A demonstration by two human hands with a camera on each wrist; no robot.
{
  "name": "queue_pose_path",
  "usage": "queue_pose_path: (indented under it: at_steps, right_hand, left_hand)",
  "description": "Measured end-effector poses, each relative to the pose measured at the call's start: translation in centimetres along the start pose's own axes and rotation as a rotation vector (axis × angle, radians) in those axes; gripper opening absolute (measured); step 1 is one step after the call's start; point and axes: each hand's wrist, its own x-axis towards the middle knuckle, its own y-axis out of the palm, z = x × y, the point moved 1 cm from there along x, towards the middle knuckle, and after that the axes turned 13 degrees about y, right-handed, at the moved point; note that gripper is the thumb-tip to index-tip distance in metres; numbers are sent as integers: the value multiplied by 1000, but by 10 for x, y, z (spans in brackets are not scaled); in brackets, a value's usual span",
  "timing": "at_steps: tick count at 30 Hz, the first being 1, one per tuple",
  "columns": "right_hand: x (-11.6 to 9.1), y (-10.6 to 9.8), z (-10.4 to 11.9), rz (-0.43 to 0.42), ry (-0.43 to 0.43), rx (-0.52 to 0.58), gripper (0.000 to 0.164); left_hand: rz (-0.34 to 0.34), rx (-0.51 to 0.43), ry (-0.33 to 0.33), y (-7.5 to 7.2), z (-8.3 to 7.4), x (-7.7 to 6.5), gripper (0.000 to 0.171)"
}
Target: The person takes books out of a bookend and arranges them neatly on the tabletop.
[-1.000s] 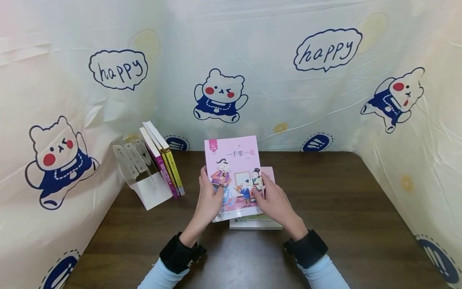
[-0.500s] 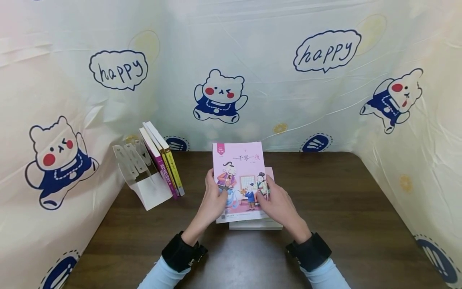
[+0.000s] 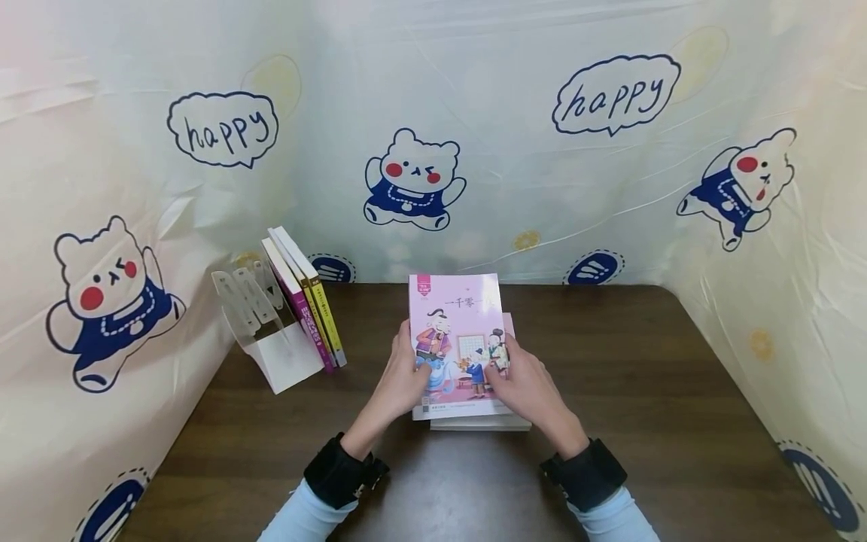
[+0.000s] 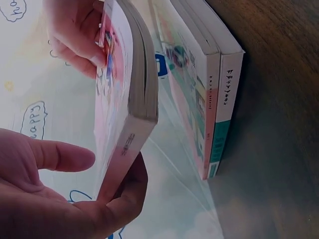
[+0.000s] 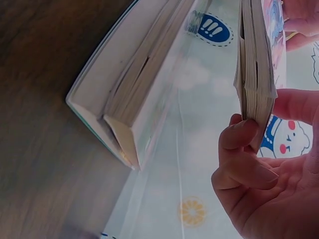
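A pink picture-covered paperback book is held between my two hands. My left hand grips its left edge, thumb over the cover and fingers behind the spine. On the opposite edge, my right hand holds the page side with its thumb on the front. Below lies a stack of two books, mostly hidden by the held one in the head view. From the left wrist, a pink-spined book rests on a white and teal one, and a gap separates them from the held book.
At the table's left stands a white bookend-like rack, with purple- and yellow-spined books leaning upright against it. A cartoon-printed curtain surrounds the back and sides of the brown wooden table.
The pink book has moved right and slightly down in the head view, straightening as it covers more of the stack. Both hands have travelled with it, keeping their grip.
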Motion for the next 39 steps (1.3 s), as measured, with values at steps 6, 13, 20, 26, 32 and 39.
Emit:
queue_pose_path:
  at_steps: [6,13,20,26,32,39]
  right_hand:
    - [0,-1,-3,7,27,-23,72]
    - [2,-2,-7,7,54,-56,74]
    - [1,-3,-11,-2,72,-73,71]
    - [2,-4,-15,6,104,-93,70]
    - [3,-5,-20,14,128,-112,72]
    - [4,-4,-22,17,165,-118,70]
  left_hand:
    - [16,24,19,3,2,0,81]
    - [39,75,55,6,4,2,77]
    - [54,106,56,11,10,6,72]
    - [64,101,3,17,16,8,72]
    - [70,86,-25,23,21,11,70]
    - [113,96,-54,27,22,13,62]
